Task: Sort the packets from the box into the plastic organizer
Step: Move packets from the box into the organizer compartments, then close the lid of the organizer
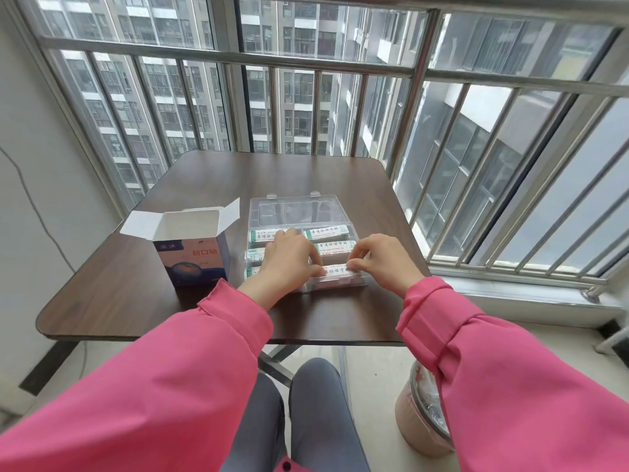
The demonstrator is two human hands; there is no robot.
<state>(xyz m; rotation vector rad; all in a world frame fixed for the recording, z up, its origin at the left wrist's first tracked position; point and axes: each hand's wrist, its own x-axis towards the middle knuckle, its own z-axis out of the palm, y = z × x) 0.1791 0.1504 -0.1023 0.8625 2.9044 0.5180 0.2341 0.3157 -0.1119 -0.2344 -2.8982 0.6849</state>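
Both hands are over the plastic organizer (340, 286), which sits mid-table, nearer the right edge than the left. Left hand (289, 258) and right hand (377, 258) each pinch one end of a packet (337, 270) over the front-right compartment. Fingers curled, narrow grip, thumb against fingertips at the packet's two short ends

Handling, my read: these are flat paper-wrapped plaster strips, very light, bendy, no fragility concern. They'll buckle if I push from the ends, so I'd hold lightly at the ends and lay it flat, then press down in the middle. The paper looks matte, so I doubt it will slip

More packets are already laid in the rear-right (325, 232), middle-right (335, 247) and left-column compartments (263, 236); the left column is mostly hidden under my left hand, so I cannot tell how full it is. The organizer's clear lid (296, 211) is folded back toward the far edge

The box (192, 257) stands upright just left of the organizer, flaps open, near but apart from it. I can't see inside, so what remains is unknown

In the way: compartment dividers are tight to the packet length, so an angled packet would snag. The box's right flap (228, 212) overhangs toward the organizer's rear-left corner. A bin (420, 420) sits on the floor under the table's near-right corner, no interference
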